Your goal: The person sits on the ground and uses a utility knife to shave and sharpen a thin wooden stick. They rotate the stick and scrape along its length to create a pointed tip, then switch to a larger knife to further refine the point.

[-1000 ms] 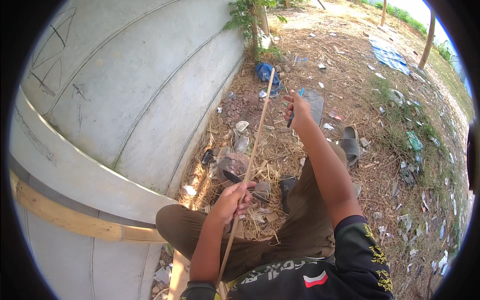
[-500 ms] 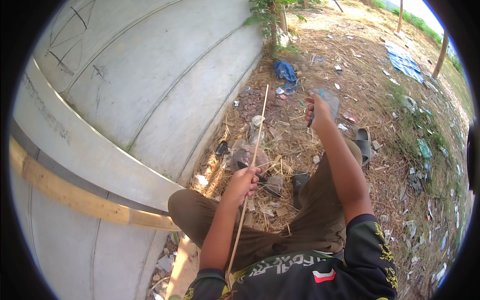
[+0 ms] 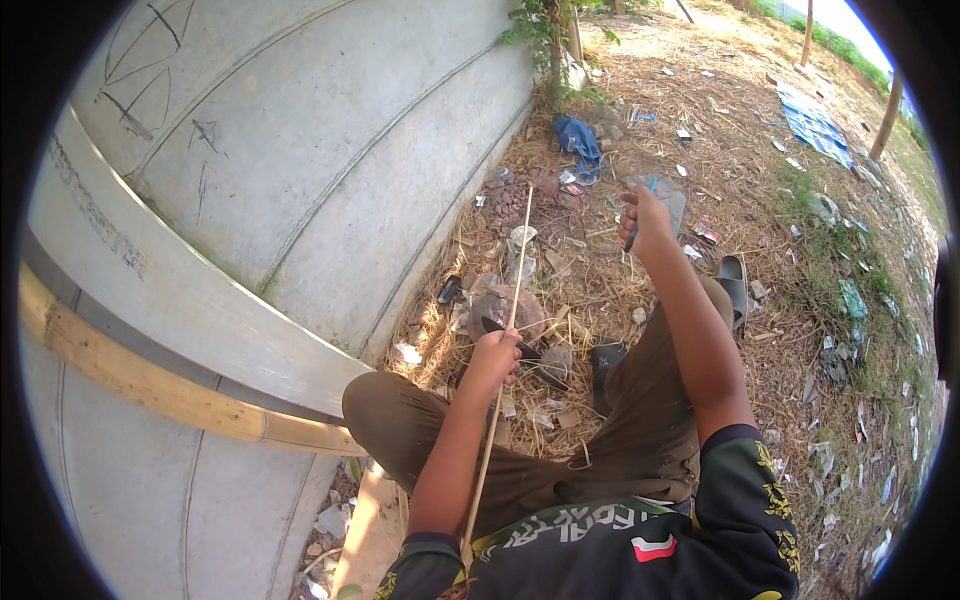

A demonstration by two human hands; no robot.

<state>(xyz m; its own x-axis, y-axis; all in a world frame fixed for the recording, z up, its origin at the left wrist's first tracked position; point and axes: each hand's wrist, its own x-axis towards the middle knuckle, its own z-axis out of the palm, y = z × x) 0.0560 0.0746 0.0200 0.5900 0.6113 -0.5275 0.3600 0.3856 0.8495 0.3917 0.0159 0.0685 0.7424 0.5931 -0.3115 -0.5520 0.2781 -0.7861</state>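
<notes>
Gripping with curled fingers, your left hand [image 3: 497, 358] is wrapped around a long, thin, pale wooden strip [image 3: 518, 265], which slants from beside your dark printed shirt [image 3: 590, 560] out over the straw-littered brown ground [image 3: 735, 150], its far tip toward the ground's edge along the grey concrete wall [image 3: 380, 150]. Your right hand [image 3: 648, 220], well apart from the strip, has its fingers bent around a slim dark tool [image 3: 631, 240], whose full shape you can't make out; behind that hand lies a flat grey slab [image 3: 677, 208]. Beyond your left hand, a black blade-like piece [image 3: 548, 372] lies beside a rounded reddish-brown stone [image 3: 515, 308]. A grey rubber sandal [image 3: 734, 285] rests on the ground near your right forearm.
</notes>
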